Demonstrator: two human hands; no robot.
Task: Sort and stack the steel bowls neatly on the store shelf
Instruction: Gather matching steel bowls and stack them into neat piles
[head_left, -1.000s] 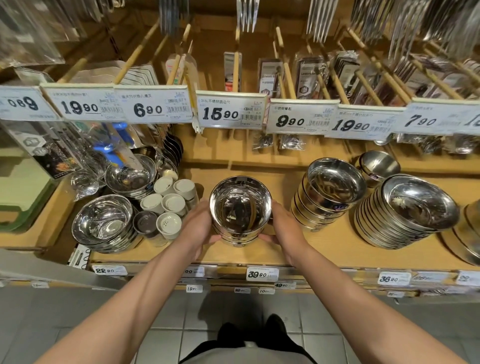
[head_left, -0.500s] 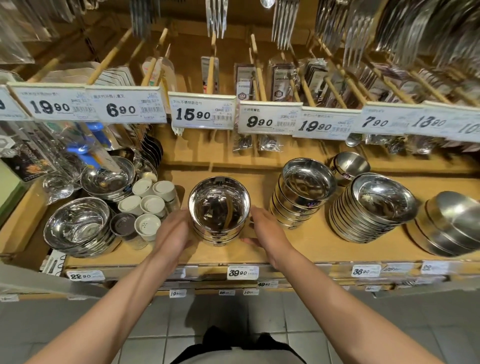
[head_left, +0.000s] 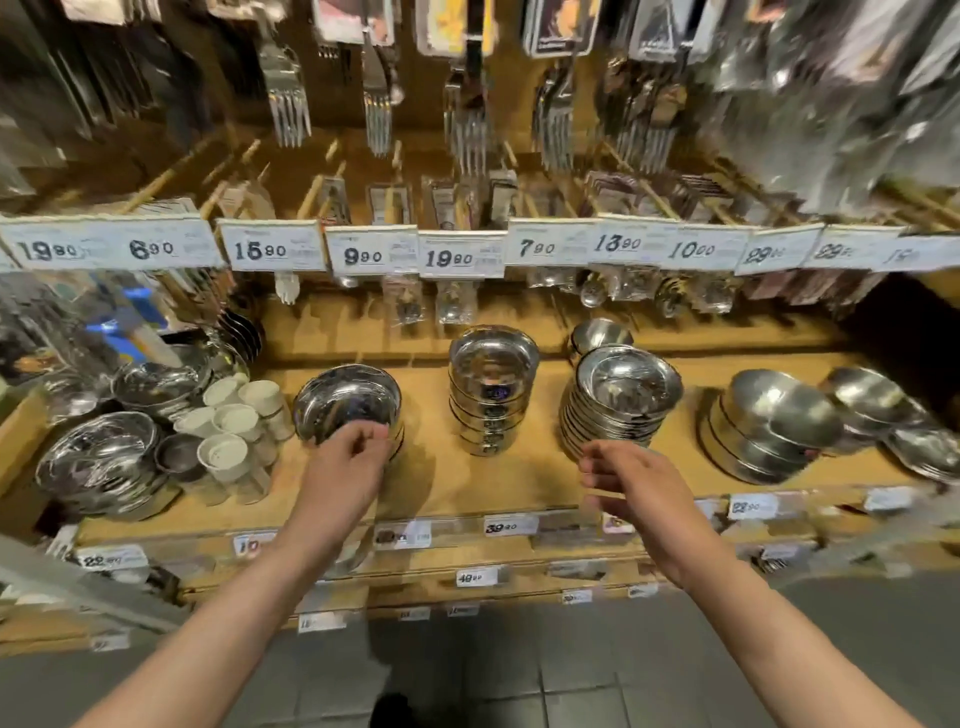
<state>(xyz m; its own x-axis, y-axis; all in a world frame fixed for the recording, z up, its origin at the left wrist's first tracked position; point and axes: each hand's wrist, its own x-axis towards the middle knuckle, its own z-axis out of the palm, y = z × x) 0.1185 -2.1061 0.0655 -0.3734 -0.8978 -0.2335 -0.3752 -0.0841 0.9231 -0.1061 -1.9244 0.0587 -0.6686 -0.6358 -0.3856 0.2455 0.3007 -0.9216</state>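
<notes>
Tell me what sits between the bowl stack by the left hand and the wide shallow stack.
A tall stack of straight-sided bowls stands between them on the shelf, seen in the head view.

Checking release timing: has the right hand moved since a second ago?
Yes. The right hand has come off the bowl stack and shifted right, now in front of the wide-bowl stack.

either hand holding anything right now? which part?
Left hand is at the near rim of the bowl stack, fingers curled; an actual grip cannot be told through the blur. Right hand holds nothing, open in front of the shelf.
</notes>
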